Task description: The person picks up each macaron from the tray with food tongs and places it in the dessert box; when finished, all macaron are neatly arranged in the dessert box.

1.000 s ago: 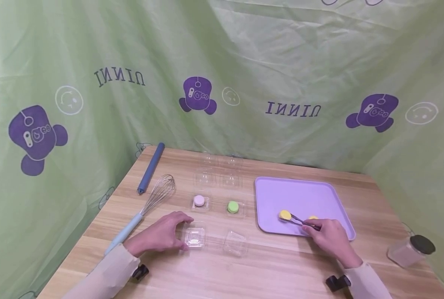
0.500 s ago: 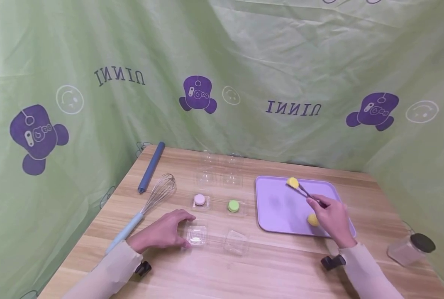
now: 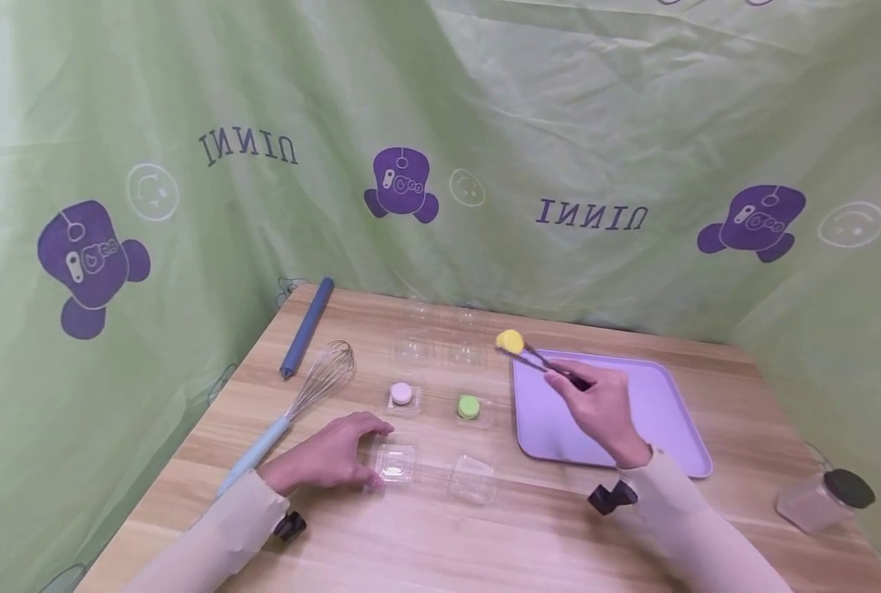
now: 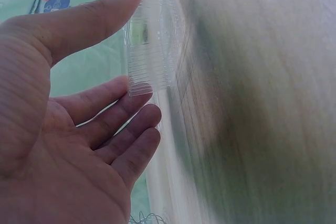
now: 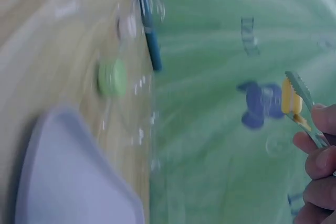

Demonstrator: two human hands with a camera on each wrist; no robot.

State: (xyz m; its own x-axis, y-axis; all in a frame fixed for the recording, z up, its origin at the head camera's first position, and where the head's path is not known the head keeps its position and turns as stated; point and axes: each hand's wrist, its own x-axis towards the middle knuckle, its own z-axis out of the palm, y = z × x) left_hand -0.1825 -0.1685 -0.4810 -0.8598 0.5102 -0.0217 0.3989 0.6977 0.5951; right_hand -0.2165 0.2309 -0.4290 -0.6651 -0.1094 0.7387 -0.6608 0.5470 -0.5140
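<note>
My right hand [image 3: 596, 408] grips dark tongs [image 3: 540, 360], also in the right wrist view. A yellow macaron [image 3: 510, 342] is pinched in the tips, raised off the table by the tray's left edge. My left hand [image 3: 329, 453] holds a small clear plastic box [image 3: 396, 463] at its edges, thumb on one side and fingertips on the other in the left wrist view. Another clear box [image 3: 473, 479] stands to its right. Behind them, a pink macaron [image 3: 401, 394] and a green macaron [image 3: 468, 407] sit in clear boxes.
The lilac tray [image 3: 659, 412] lies at the right, partly hidden by my right arm. More clear boxes [image 3: 463, 352] stand at the back. A whisk [image 3: 288, 416] and a blue rolling pin [image 3: 307, 329] lie left. A dark-lidded jar [image 3: 818, 502] lies far right.
My right hand has lifted the yellow macaron with the tongs off the tray and carried it left past the tray's edge. My left hand stays at the clear box.
</note>
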